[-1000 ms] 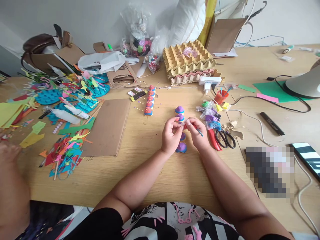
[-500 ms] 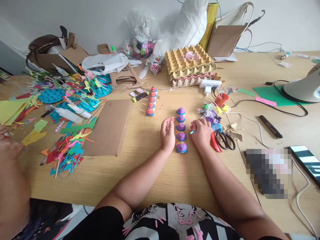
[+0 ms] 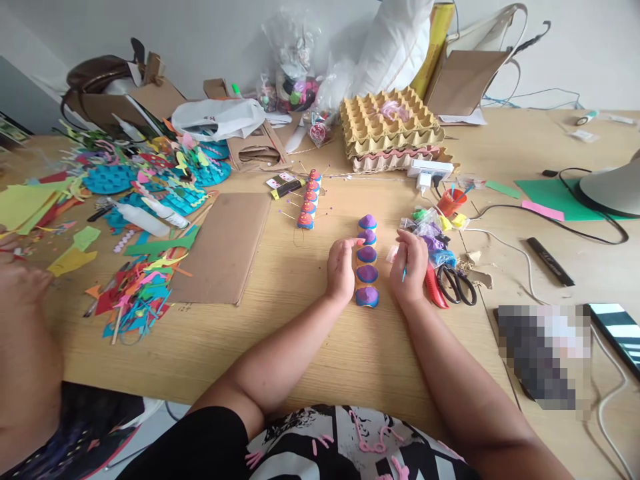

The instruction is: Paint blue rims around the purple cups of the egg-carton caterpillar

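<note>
A strip of purple-topped blue cones (image 3: 367,273) runs away from me on the table between my hands. My left hand (image 3: 342,270) is beside its left side, thumb and fingertips together around a small red-pink bit at the tips. To the right of the strip is my right hand (image 3: 409,267), its fingers curled round a thin light-blue tool (image 3: 405,271). A small clear packet with something red (image 3: 393,253) lies beside that hand. Farther back stands a strip of red-and-blue cones (image 3: 310,200) with pins sticking out of its sides.
Cardboard (image 3: 225,250), colourful paper scraps (image 3: 135,293) and glue bottles (image 3: 145,219) lie left. Egg trays (image 3: 393,127) are stacked behind. Scissors (image 3: 456,285), clay packets (image 3: 433,237) and a red cup (image 3: 451,201) lie right. Another person's hand (image 3: 20,273) is at far left.
My right hand has turned more upright, bringing the blue tool along its palm side. My left hand's fingertips have moved slightly over the cone strip's edge. The camera view has shifted a little.
</note>
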`<control>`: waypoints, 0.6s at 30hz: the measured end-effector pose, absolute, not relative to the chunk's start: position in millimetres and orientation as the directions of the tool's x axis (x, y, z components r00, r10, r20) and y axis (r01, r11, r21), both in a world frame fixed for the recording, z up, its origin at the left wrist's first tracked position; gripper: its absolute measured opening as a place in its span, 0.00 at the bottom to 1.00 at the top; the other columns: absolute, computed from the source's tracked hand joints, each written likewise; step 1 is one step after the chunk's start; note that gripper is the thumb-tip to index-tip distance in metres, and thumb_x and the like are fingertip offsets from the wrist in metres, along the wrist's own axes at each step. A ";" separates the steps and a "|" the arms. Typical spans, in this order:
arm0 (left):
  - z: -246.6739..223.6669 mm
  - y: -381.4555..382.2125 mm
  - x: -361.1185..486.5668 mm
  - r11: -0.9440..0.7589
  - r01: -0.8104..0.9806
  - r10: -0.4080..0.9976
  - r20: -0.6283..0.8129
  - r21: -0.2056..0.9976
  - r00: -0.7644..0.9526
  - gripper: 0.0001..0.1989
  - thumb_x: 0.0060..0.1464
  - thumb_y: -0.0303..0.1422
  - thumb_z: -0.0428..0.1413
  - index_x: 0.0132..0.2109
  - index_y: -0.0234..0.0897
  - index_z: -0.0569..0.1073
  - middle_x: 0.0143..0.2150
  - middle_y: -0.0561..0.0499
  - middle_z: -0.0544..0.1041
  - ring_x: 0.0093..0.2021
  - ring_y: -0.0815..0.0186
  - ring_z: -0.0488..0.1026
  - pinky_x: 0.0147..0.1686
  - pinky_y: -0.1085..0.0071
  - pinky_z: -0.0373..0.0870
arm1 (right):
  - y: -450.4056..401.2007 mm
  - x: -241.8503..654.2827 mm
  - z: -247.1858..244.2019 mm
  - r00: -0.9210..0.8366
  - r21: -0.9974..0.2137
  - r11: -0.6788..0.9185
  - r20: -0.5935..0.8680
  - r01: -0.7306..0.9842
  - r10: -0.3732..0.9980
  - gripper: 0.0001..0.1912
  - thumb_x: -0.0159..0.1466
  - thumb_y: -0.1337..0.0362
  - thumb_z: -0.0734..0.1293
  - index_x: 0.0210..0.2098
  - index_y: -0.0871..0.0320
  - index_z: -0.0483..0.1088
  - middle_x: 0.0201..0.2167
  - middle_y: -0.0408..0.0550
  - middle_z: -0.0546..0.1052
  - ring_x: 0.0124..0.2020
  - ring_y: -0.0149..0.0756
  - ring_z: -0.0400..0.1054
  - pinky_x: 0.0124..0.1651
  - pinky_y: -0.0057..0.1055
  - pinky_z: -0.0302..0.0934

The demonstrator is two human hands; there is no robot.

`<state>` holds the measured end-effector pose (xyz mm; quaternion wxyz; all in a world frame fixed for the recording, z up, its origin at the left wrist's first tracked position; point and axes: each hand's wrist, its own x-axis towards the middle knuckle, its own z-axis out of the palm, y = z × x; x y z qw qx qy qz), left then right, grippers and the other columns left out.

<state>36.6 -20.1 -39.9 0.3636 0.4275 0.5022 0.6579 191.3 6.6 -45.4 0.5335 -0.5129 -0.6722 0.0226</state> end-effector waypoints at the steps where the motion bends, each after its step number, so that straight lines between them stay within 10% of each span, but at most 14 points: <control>1: -39.7 -21.0 36.4 -0.231 -0.060 0.915 0.196 0.971 -0.351 0.32 0.73 0.57 0.43 0.46 0.40 0.83 0.52 0.43 0.84 0.59 0.56 0.77 0.64 0.56 0.69 | 6.2 190.4 -46.0 0.086 -0.584 0.487 0.693 0.649 0.716 0.19 0.79 0.60 0.55 0.57 0.53 0.75 0.41 0.51 0.80 0.44 0.44 0.73 0.53 0.46 0.66; 9: -40.8 -23.0 36.4 -0.242 -0.152 0.943 0.196 0.958 -0.268 0.39 0.72 0.62 0.37 0.42 0.42 0.85 0.47 0.44 0.83 0.54 0.55 0.78 0.62 0.57 0.72 | -3.1 179.1 -37.7 -0.212 -0.320 0.617 0.744 0.719 0.633 0.15 0.74 0.52 0.68 0.53 0.52 0.80 0.32 0.46 0.76 0.37 0.42 0.69 0.43 0.40 0.59; 18: -39.8 -23.3 35.9 -0.238 -0.149 0.950 0.199 0.960 -0.239 0.41 0.73 0.61 0.36 0.37 0.42 0.85 0.44 0.45 0.84 0.54 0.55 0.79 0.64 0.56 0.71 | -0.2 178.6 -39.4 -0.192 -0.466 0.636 0.694 0.616 0.694 0.14 0.75 0.51 0.68 0.46 0.53 0.82 0.30 0.45 0.75 0.34 0.40 0.68 0.41 0.39 0.60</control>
